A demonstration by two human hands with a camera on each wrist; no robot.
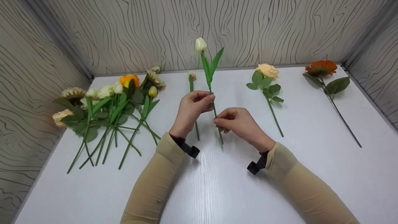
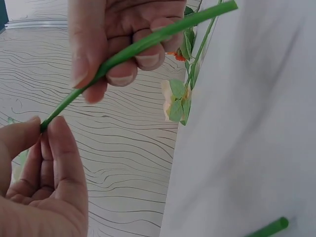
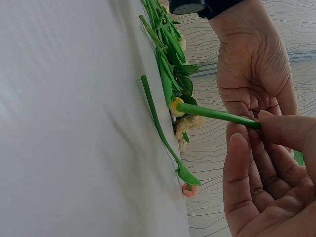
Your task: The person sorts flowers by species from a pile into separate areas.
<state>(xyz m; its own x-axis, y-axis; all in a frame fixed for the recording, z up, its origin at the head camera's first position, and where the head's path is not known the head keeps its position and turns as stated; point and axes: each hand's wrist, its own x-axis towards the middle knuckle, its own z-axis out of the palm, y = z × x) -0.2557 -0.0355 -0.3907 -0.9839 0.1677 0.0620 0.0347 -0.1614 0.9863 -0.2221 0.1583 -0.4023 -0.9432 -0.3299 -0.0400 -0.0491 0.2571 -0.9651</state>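
Observation:
A white artificial tulip (image 1: 201, 45) with two long green leaves is held up over the table, its bloom pointing toward the back wall. My left hand (image 1: 196, 105) pinches its stem just below the leaves, between thumb and fingers. Lower on the same stem, my right hand (image 1: 237, 123) pinches with thumb and forefinger. The bare end of the green stem (image 2: 148, 42) sticks out past the right hand in the left wrist view. Behind the left hand lies a small pink-tipped flower (image 1: 191, 77), partly hidden by that hand.
A heap of artificial flowers (image 1: 107, 107), white, yellow, orange and cream, lies on the left of the white table (image 1: 192, 193). To the right lie a peach rose (image 1: 267, 71) and a rust-orange flower (image 1: 321, 68), stems toward me. Patterned walls (image 1: 174, 28) border the table.

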